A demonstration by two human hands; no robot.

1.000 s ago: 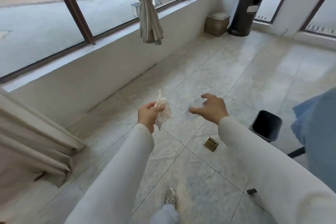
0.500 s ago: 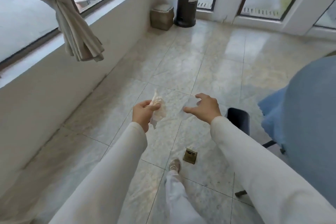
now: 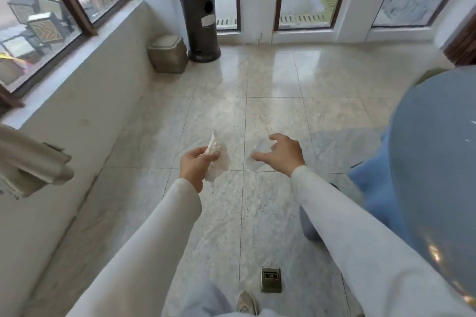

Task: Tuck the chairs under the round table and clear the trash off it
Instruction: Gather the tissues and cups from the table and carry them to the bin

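My left hand [image 3: 196,165] is closed on a crumpled white napkin [image 3: 218,159], held out in front of me over the marble floor. My right hand [image 3: 282,153] grips a clear plastic cup [image 3: 258,153] from above by its rim; the cup is see-through and faint against the tiles. A blue-grey round table [image 3: 432,162] fills the right edge, with a blue upholstered chair [image 3: 373,188] against it. Both arms are in white sleeves.
A beige lidded bin [image 3: 168,57] stands in the far left corner beside a dark patio heater [image 3: 199,15]. A low wall [image 3: 77,121] under windows runs along the left. A brass floor socket [image 3: 270,279] lies near my foot. A dark bin [image 3: 309,224] shows behind my right arm.
My view has swung right and forward: the beige bin and heater now lie ahead, the curtain has slid off left. Both hands keep the same hold on napkin and cup.
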